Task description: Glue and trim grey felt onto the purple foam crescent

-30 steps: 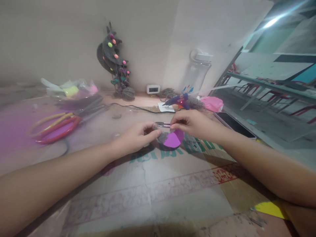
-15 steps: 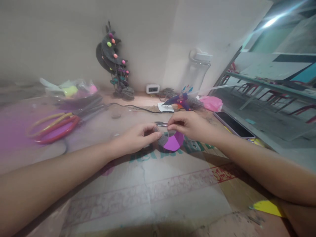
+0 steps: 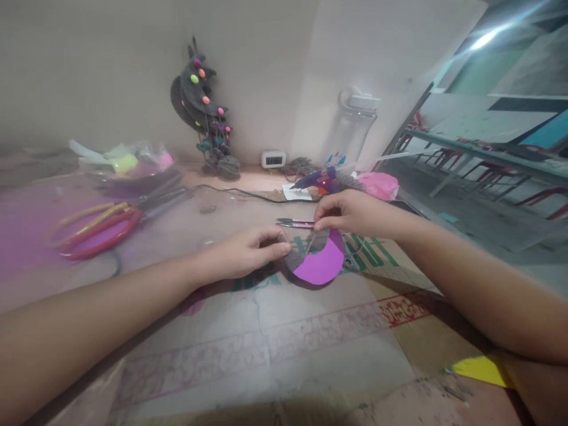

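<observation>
A purple paper crescent (image 3: 323,267), its left end wrapped in grey yarn, is tilted just above the cardboard-covered table. My left hand (image 3: 260,251) pinches that wrapped end between thumb and fingers. From the wrapping, a thin strand of grey yarn (image 3: 310,244) rises to my right hand (image 3: 339,210), whose thumb and fingertips are closed on it above the crescent's inner curve. Thread snips (image 3: 295,223) lie behind the crescent, their handles partly hidden by my right fingers.
Red-and-yellow-handled scissors (image 3: 102,231) and a plastic bag of coloured pieces (image 3: 128,163) lie left. Behind are a yarn-covered moon ornament (image 3: 186,97), a small clock (image 3: 273,159), a lit glue gun (image 3: 322,180) and a bottle (image 3: 352,133). Yellow paper (image 3: 481,371) lies front right.
My right hand has moved right and slightly up, with a longer stretch of yarn showing below it. More of the purple crescent now shows. My left hand keeps nearly the same place.
</observation>
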Motion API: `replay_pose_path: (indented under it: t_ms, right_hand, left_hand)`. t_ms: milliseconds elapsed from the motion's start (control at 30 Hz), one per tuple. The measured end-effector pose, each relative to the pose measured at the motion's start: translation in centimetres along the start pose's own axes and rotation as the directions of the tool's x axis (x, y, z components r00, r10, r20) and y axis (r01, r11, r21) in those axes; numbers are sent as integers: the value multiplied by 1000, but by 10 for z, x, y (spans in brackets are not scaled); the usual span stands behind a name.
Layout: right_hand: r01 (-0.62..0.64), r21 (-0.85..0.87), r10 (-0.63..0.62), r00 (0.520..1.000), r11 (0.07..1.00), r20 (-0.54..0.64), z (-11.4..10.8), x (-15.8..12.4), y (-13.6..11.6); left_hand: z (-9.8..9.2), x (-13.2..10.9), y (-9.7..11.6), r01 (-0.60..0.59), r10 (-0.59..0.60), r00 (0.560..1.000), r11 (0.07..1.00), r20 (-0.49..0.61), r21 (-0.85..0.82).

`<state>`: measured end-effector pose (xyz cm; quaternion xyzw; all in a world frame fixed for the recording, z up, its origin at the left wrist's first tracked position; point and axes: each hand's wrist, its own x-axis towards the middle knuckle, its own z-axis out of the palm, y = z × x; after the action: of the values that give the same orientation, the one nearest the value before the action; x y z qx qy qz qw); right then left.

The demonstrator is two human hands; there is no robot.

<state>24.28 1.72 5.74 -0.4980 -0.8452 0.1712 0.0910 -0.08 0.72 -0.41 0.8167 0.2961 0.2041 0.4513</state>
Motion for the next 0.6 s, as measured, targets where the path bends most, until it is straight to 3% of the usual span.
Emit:
replay_pose_path:
  t_ms: [100, 400, 500, 600]
  right_hand:
    - [0, 31, -3, 998, 1000, 66, -14, 0, 11]
    - [-19, -41, 18, 999, 999, -38, -18, 7, 32]
    - [-32, -135, -10, 953, 990, -304, -14, 5, 25]
    - [-52, -138, -46, 781, 989, -623, -11, -6, 6]
  left_hand:
    - [0, -1, 0, -10, 10, 1000, 1000, 19, -4]
    - [1, 0, 1, -4, 5, 1000, 999, 19, -36]
    - [2, 0, 1, 22, -24, 999, 996, -22, -92]
    - [2, 0, 1, 53, -66, 995, 988, -80, -147]
